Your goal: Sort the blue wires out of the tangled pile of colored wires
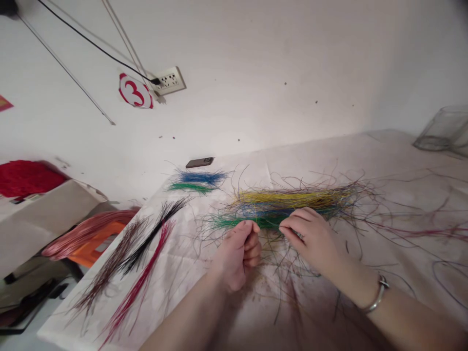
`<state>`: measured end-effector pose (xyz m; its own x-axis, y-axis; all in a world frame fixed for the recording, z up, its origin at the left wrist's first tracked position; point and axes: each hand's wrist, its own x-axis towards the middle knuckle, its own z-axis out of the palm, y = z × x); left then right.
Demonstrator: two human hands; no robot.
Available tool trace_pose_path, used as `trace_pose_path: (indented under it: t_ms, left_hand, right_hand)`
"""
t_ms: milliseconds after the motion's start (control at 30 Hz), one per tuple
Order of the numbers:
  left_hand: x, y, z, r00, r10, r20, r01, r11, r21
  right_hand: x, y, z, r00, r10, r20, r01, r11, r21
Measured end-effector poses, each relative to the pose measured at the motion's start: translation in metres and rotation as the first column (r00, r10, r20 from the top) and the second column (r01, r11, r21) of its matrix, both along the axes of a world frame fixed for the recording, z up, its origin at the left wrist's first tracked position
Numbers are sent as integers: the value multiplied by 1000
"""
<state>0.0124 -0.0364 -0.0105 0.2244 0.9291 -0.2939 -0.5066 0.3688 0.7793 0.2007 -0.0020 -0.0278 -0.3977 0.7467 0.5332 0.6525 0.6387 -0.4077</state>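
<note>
A tangled heap of thin coloured strands (292, 202), yellow on top with blue and green below, lies across the middle of the white-covered table (402, 161). My left hand (239, 256) is curled into a fist at the heap's near edge, pinching green strands. My right hand (314, 236), with a silver bangle on its wrist, rests fingers-down on the green strands beside it, gripping them. Sorted bundles lie to the left: red strands (142, 278), black strands (149, 241), brown strands (113, 261), and farther back blue strands (200, 177) and green strands (190, 187).
A dark phone (199, 162) lies by the wall. A wall socket (168, 81) with a black cable and a red "3" sign (135, 91) hang above. A box with red material (22, 178) and an orange stool (97, 241) stand at left. A clear container (444, 129) sits far right.
</note>
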Motion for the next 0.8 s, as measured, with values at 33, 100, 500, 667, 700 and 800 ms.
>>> trace_pose_path:
  t_ms: [33, 100, 500, 667, 700, 800]
  left_hand:
    - [0, 0, -1, 999, -15, -29, 15, 1000, -16]
    - [1, -1, -2, 996, -61, -70, 59, 997, -40]
    - [8, -4, -3, 995, 60, -84, -53, 995, 81]
    - [4, -1, -1, 984, 176, 9, -175, 975, 139]
    - [3, -1, 0, 981, 194, 29, -196, 970, 144]
    - [-1, 1, 3, 970, 226, 95, -239, 958, 160]
  right_hand:
    - [-1, -3, 1, 1000, 18, -23, -18, 1000, -11]
    - [-5, -8, 3, 997, 56, -48, -58, 998, -32]
    - [-12, -15, 5, 980, 197, 30, -188, 966, -177]
    - [-10, -11, 3, 982, 189, 19, -180, 957, -226]
    - [-10, -10, 2, 982, 190, 22, -180, 957, -227]
    - [-9, -9, 1, 982, 183, 45, -168, 959, -231]
